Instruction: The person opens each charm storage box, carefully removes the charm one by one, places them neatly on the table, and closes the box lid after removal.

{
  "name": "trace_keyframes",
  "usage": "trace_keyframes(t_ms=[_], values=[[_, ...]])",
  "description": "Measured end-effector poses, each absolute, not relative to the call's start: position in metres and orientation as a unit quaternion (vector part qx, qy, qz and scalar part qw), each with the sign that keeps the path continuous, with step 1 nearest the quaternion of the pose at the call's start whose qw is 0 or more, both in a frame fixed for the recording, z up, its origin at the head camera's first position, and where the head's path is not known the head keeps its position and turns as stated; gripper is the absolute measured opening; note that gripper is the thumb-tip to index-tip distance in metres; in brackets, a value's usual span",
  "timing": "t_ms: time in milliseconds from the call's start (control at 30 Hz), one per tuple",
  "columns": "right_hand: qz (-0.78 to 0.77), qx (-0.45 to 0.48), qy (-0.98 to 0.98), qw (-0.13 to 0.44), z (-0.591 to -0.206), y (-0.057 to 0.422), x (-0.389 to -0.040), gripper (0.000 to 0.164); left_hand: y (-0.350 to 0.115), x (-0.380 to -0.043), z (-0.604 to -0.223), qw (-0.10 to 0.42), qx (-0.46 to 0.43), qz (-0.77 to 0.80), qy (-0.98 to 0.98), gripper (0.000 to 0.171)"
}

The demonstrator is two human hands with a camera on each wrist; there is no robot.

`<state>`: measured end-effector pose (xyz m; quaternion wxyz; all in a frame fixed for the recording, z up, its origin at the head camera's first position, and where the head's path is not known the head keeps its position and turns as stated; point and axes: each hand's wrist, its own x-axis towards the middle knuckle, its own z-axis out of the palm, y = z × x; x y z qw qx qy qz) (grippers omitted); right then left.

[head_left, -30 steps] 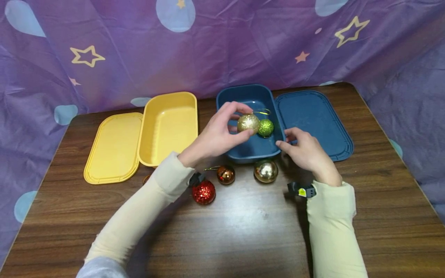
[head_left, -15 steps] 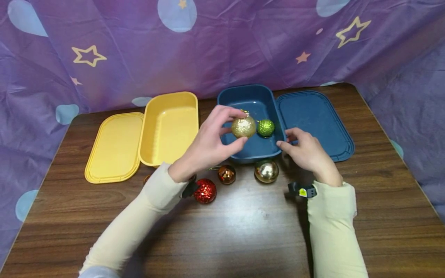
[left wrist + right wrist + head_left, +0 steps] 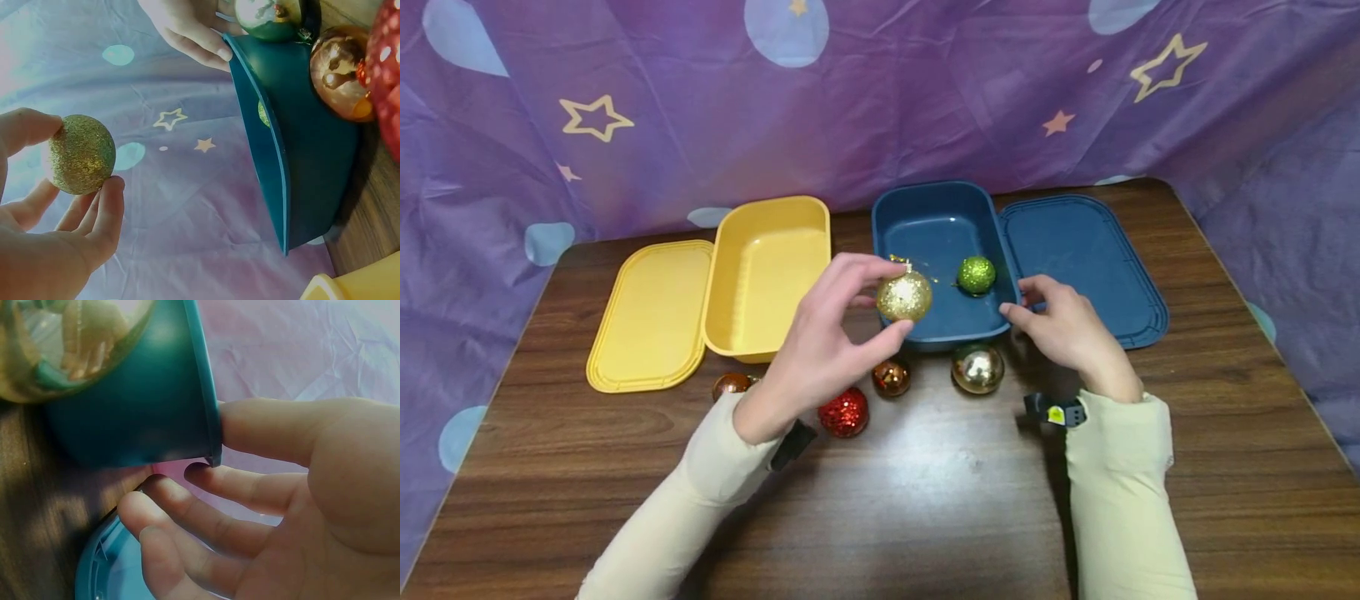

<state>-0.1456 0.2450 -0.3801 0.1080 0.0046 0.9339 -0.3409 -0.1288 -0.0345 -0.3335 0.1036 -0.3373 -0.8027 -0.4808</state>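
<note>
My left hand (image 3: pixel 820 337) holds a gold glitter Christmas bauble (image 3: pixel 905 297) between thumb and fingertips, above the near left part of the blue box (image 3: pixel 942 337). In the left wrist view the bauble (image 3: pixel 81 154) is clear of the box. A gold string trails from its cap. Inside the box lies a small green glitter bauble (image 3: pixel 977 275). At the box's right rim, my right hand (image 3: pixel 1067 325) pinches the edge near the front corner. The right wrist view shows the thumb (image 3: pixel 269 430) against the rim and the forefinger below it.
A shiny gold bauble (image 3: pixel 977 368), a copper one (image 3: pixel 892 377), a red sequin one (image 3: pixel 844 412) and an orange-brown one (image 3: pixel 732 385) lie in front. The yellow box (image 3: pixel 767 287) stands left, beside its yellow lid (image 3: pixel 651 317). The blue lid (image 3: pixel 1086 267) lies right of the blue box.
My left hand has moved left and nearer to me with the gold glitter bauble, away from the green one. My right hand has stayed at the blue box's rim.
</note>
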Motion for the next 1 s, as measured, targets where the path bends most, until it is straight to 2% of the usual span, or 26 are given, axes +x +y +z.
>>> trace_keyframes(t_ms=[367, 767, 1000], values=[[-0.341, 0.004, 0.934, 0.107, -0.380, 0.246, -0.146, 0.057, -0.047, -0.103, -0.349, 0.138, -0.343, -0.460, -0.807, 0.042], [-0.343, 0.001, 0.933, 0.112, -0.380, 0.245, -0.146, 0.059, -0.051, -0.077, -0.375, 0.149, -0.356, -0.435, -0.814, 0.044], [-0.338, -0.002, 0.935, 0.108, -0.379, 0.245, -0.146, 0.058, -0.043, -0.055, -0.390, 0.114, -0.334, -0.450, -0.820, 0.044]])
